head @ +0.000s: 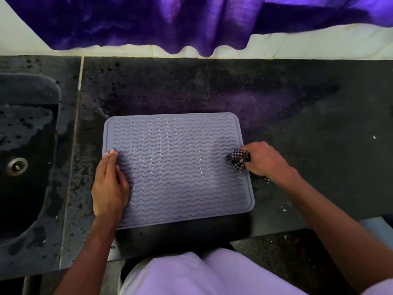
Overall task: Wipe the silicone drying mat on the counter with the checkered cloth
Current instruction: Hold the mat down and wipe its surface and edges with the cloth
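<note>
the left hand (pixel 109 186) is lying flat, pinning the silicone drying mat (pixel 176 167) near the counter's (pixel 297 103) front edge, while the right hand (pixel 263 159) is clutching the bunched checkered cloth (pixel 239 159) at the mat's right edge, most wiping seemingly remaining.
</note>
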`<state>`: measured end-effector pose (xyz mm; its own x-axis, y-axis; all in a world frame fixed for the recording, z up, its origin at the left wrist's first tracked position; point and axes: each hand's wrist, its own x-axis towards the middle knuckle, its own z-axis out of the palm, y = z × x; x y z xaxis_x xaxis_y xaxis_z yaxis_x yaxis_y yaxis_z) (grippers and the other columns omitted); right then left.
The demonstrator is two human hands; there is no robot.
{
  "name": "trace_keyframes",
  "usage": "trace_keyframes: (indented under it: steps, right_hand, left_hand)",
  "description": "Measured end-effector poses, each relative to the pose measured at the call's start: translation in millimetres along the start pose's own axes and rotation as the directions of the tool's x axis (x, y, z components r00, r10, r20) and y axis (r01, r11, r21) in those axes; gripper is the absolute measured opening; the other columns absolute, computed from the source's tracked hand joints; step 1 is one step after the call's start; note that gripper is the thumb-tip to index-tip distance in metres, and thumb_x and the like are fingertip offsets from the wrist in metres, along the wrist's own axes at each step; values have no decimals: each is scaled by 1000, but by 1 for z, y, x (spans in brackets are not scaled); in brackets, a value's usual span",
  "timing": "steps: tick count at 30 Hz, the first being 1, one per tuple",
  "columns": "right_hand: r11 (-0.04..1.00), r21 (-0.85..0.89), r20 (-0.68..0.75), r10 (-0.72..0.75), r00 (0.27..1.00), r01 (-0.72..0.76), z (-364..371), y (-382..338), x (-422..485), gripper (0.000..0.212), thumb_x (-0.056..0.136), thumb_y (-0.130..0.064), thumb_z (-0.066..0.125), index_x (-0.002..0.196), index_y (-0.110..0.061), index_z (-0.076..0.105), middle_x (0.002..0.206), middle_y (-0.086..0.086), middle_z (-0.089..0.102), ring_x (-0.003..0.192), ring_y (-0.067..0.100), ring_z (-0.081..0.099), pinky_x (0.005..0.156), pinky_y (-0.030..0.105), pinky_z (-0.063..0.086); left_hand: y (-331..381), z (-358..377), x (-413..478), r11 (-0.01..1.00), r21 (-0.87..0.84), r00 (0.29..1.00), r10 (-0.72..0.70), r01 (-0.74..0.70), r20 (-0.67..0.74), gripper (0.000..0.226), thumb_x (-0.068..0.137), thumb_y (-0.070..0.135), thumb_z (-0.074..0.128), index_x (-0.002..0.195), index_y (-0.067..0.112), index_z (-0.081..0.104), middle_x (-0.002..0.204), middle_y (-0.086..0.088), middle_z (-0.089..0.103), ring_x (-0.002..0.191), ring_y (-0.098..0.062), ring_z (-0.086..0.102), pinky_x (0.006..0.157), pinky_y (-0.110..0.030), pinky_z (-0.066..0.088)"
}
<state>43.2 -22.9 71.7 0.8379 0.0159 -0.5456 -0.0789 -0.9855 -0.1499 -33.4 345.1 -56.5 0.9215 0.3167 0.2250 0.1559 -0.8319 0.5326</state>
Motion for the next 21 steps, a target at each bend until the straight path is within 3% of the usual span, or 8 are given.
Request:
trace_keyframes:
  steps: [6,9,12,14,18,21]
  right_hand:
    - [999,32,65,12,998,-14,24,24,-56,25,76,-17,57,97,-23,69,97,7,72,92,32,68,80,41,56]
    - [997,76,127,7,992,-16,38,30,-78,30,74,-20,54,100,-23,70,98,6,73,97,30,67,83,40,55]
    - [991,130,294,-12,956,-27,43,42,-90,32,77,-12,59,99,-30,74,99,-4,75,98,15,68,85,28,54]
    - [973,215,374,-8,927,-79,35,53,-90,31,78,-10,65,90,-37,73,92,-13,75,92,4,67,79,17,52]
    - [922,364,262,38,964,-135,20,59,-81,19,83,-17,69,97,-28,73,92,-7,75,93,10,67,83,28,50]
    - [980,188,143,42,989,-69,31,43,-82,24,82,-13,62,104,-17,70,105,6,73,102,24,66,87,32,51]
  left_hand:
    - [2,0,0,1000,18,1000,4,-4,-1,39,101,7,44,139,7,52,146,-9,53,137,-22,47,114,-16,26]
    - [4,-1,0,1000,24,1000,-18,18,1,39,102,8,43,139,7,52,147,-9,52,137,-21,47,115,-23,30]
    - [6,-2,1,1000,27,1000,-14,14,1,39,102,8,43,139,6,53,147,-9,53,137,-22,47,115,-26,32]
    - [7,-3,1,1000,24,1000,-14,13,7,39,102,8,43,139,5,53,147,-10,53,137,-23,47,116,-24,31]
    - [12,-6,1,1000,18,1000,-18,18,15,38,102,7,42,138,3,53,146,-13,53,138,-24,47,117,-23,30]
    - [14,-9,0,1000,23,1000,-17,16,20,38,102,7,42,138,3,53,146,-13,52,137,-25,48,116,-25,31]
